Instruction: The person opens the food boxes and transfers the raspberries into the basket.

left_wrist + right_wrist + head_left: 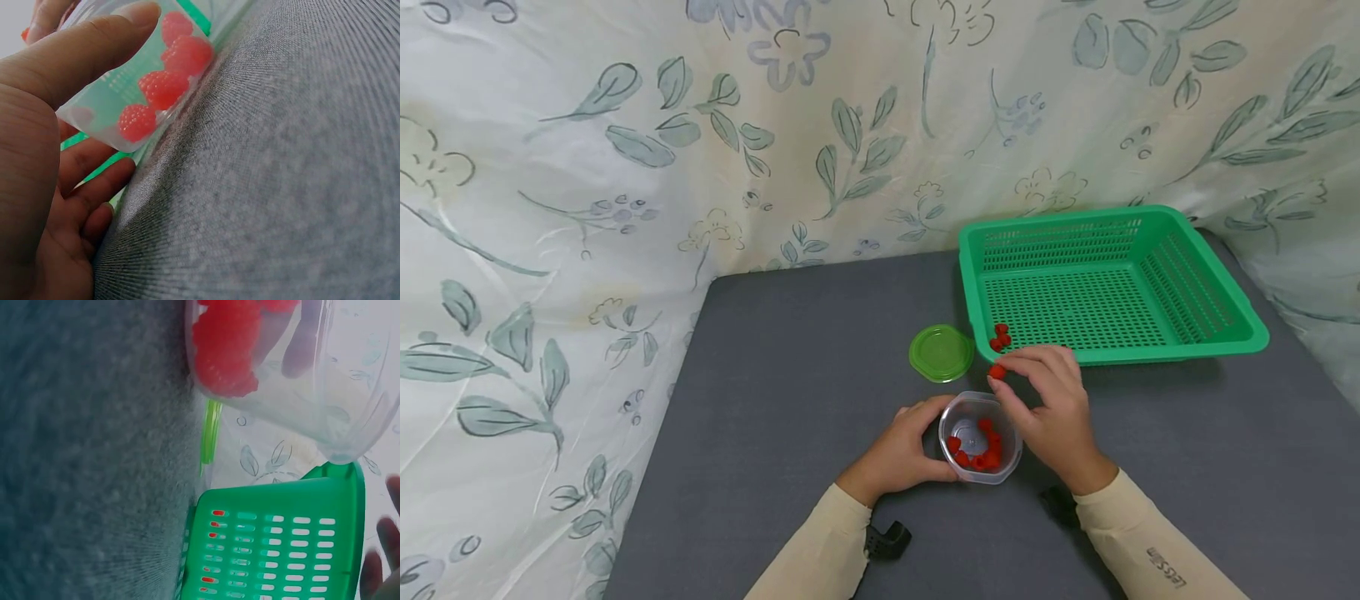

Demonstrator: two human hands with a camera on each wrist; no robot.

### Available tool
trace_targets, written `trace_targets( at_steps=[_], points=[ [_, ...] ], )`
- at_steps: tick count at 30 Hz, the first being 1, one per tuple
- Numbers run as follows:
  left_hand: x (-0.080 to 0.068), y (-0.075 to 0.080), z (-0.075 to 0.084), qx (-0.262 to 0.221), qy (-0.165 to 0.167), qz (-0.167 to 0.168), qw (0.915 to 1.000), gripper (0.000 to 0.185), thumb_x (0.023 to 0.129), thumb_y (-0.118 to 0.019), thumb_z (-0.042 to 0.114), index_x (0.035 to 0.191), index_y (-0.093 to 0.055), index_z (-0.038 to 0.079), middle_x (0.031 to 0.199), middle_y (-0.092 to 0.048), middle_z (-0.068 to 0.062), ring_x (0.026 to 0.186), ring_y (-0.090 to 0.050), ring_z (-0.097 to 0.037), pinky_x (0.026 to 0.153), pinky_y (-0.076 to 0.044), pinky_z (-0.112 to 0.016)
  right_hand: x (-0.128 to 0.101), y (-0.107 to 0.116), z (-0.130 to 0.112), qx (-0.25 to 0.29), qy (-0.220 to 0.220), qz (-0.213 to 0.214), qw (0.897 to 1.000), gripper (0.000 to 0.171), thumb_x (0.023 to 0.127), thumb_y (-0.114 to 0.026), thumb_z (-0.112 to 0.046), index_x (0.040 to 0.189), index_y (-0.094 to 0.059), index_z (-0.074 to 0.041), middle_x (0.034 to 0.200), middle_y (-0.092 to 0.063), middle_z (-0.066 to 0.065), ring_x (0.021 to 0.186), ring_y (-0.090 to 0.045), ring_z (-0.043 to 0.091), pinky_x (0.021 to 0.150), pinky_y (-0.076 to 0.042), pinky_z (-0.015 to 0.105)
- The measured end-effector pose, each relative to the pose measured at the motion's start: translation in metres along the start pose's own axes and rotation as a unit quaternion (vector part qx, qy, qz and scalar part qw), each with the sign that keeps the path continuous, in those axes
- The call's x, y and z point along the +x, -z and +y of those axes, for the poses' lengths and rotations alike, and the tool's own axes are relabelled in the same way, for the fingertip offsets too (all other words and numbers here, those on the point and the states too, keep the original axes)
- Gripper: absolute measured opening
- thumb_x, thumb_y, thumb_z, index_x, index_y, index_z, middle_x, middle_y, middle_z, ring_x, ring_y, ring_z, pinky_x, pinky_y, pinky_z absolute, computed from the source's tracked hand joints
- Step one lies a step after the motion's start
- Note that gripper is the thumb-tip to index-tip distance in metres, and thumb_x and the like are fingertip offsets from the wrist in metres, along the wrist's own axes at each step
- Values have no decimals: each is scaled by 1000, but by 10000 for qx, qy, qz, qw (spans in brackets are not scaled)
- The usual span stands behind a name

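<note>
A clear plastic container (976, 437) with several red raspberries (991, 454) in it stands on the grey table. My left hand (910, 446) grips its left side, thumb toward the near side and fingers round the far side. In the left wrist view, raspberries (164, 89) show through the container's wall. My right hand (1052, 408) pinches one raspberry (997, 372) between thumb and fingertips, between the container and the green basket (1105, 358). A few more raspberries (1002, 339) lie in the basket's near left corner.
A round green lid (941, 353) lies flat left of the basket, behind the container. Floral cloth (865, 150) hangs behind the table and down its left side. The basket's slotted wall (275, 544) rises close to my right hand.
</note>
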State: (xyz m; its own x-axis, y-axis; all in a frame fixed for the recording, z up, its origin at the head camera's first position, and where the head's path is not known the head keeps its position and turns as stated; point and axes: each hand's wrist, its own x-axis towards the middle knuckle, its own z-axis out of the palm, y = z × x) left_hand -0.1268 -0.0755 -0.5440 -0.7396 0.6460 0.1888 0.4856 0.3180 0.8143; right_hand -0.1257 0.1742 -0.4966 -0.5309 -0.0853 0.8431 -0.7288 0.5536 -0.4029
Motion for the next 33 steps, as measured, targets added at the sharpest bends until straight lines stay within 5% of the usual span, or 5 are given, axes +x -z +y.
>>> trace_targets(
  at_steps=[5, 14, 33],
  points=[
    [1, -1, -1, -6, 76, -23, 10000, 94, 80, -101, 26, 161, -53, 21, 153, -58, 11, 138, -53, -7, 113, -36, -46, -3, 1, 7, -381, -351, 425, 9977, 39, 104, -75, -35, 105, -80, 3, 108, -73, 21, 104, -58, 50, 95, -31, 53],
    [1, -1, 0, -84, 133, -9, 9999, 93, 79, -102, 27, 159, -54, 23, 152, -58, 13, 137, -53, -6, 113, -36, -45, -5, 7, 17, -676, -866, 544, 9925, 28, 85, -87, -5, 110, -79, 2, 117, -70, 24, 108, -51, 54, 83, -19, 61],
    [-1, 0, 3, -157, 210, -45, 9996, 93, 80, -101, 25, 160, -53, 25, 153, -58, 14, 139, -51, -6, 114, -34, -45, -3, 12, 15, -758, -1140, 407, 9897, 34, 84, -88, 3, 117, -77, 1, 120, -68, 24, 108, -50, 50, 82, -19, 62]
  ],
)
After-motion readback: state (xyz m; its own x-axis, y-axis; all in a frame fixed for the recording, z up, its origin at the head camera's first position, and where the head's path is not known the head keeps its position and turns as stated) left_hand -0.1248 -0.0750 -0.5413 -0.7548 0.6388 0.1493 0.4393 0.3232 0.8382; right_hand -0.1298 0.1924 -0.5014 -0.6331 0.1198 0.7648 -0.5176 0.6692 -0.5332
